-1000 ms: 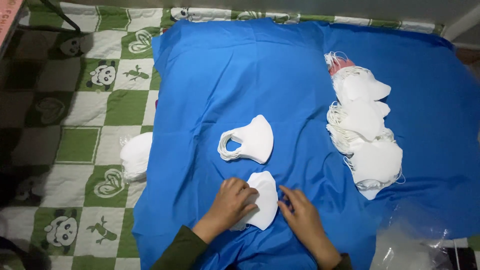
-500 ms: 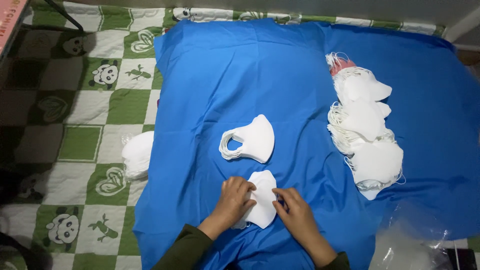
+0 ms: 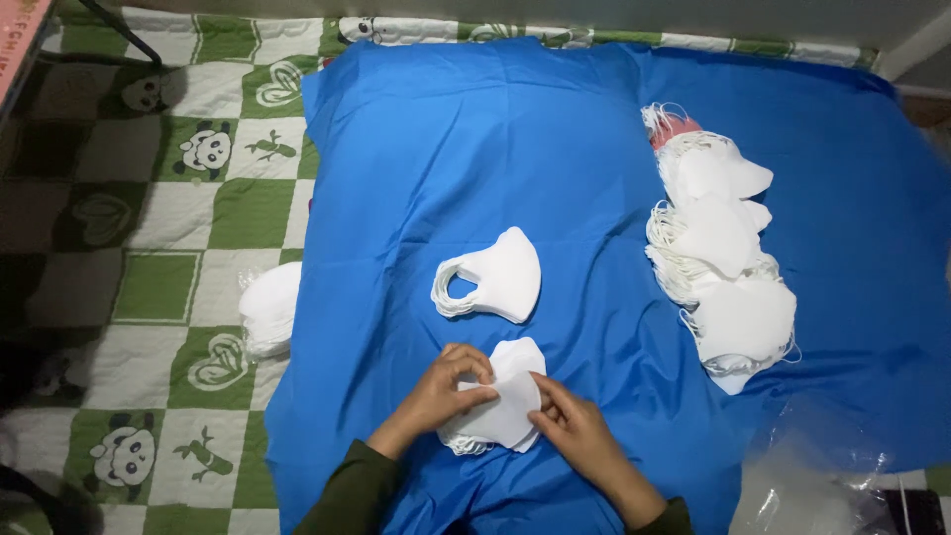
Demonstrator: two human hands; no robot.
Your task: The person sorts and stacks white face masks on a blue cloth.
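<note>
A small stack of white face masks lies on the blue cloth near the front edge. My left hand presses on the stack's left side, its fingers curled over the top mask. My right hand pinches the stack's right edge. Just beyond them lies a single white mask, folded, with its ear loops to the left. A long heap of white masks runs along the right side of the cloth.
Another pile of white masks sits at the cloth's left edge on a green and white checked quilt with panda prints. Clear plastic wrapping lies at the front right corner.
Both hands have shifted slightly on the front stack; the left hand's fingers have curled up over the top mask and the right hand has drawn closer to the edge.
</note>
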